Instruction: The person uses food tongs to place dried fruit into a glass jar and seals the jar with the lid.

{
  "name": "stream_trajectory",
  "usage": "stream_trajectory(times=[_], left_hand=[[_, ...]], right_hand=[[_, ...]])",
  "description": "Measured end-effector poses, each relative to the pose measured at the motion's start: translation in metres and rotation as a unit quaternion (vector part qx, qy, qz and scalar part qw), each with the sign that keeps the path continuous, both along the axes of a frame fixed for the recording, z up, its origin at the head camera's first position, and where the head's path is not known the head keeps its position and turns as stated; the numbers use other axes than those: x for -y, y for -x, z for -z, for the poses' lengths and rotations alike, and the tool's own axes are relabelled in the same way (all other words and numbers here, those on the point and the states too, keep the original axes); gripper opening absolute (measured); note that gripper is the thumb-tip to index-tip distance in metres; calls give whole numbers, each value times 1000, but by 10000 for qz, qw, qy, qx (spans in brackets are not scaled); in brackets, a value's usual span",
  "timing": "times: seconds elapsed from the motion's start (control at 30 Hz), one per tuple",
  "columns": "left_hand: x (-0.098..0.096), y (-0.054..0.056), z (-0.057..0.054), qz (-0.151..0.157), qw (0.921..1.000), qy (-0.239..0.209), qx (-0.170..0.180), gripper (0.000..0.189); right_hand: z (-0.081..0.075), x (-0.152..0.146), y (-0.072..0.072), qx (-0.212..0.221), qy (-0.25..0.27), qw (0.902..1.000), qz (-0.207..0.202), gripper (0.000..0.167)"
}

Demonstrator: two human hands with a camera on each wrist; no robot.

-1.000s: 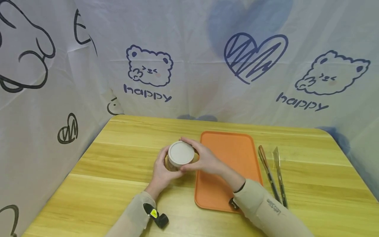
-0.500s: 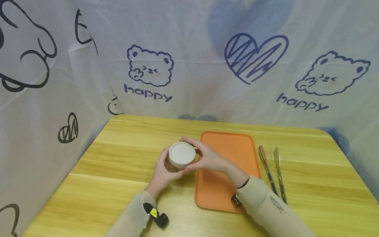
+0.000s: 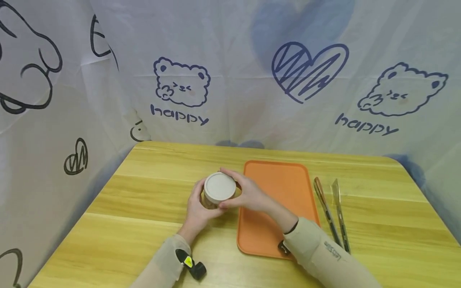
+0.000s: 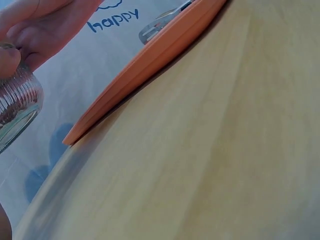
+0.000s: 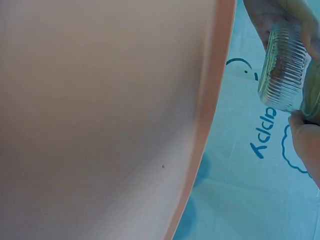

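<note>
A ribbed clear glass jar [image 5: 284,70] with an off-white round lid [image 3: 220,186] is between both hands, over the table left of the tray. Its body looks raised off the table in the wrist views. My left hand [image 3: 199,208] grips the glass body from the left, fingers behind and thumb in front. From the right, my right hand [image 3: 248,194] holds the lid's rim between fingers and thumb. Lid and jar sit together, with no visible gap in the head view. Something reddish-brown shows through the glass, too blurred to name.
An orange tray [image 3: 277,180] lies under my right forearm. To its right are two long metal pieces [image 3: 327,212], perhaps one pair of tongs; their near ends are partly hidden by the sleeve. A printed curtain [image 3: 237,100] stands behind the wooden table [image 3: 144,188].
Jar and right hand shifted slightly right, then back left, while both hands kept hold. The head view has tilted a little. Tray and metal pieces stay put.
</note>
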State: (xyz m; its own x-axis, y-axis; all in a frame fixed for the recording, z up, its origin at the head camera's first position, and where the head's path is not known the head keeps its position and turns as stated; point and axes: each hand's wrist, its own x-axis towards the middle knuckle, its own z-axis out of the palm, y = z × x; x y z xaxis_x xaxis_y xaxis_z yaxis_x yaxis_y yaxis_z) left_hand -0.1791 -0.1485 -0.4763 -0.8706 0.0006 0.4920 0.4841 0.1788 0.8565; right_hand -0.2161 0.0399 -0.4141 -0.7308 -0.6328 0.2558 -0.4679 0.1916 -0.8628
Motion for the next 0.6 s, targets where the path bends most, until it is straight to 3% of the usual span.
stream_trajectory(times=[0.13, 0.3, 0.4, 0.53, 0.6], left_hand=[[0, 1, 1, 16, 10000, -87, -19, 83], [-1, -1, -3, 502, 9975, -406, 289, 82], [-2, -8, -13, 733, 9952, -508, 404, 81], [-5, -14, -24, 714, 9960, -442, 308, 79], [-5, -15, -24, 636, 9969, -388, 245, 79]], right_hand=[[0, 0, 0, 17, 15, 10000, -12, 92], [-4, -4, -1, 221, -34, 9997, -135, 95], [-6, -5, -1, 288, -174, 9994, -114, 95], [-4, -5, -2, 262, -258, 9993, 5, 94], [-2, -4, -2, 248, -206, 9995, 47, 94]])
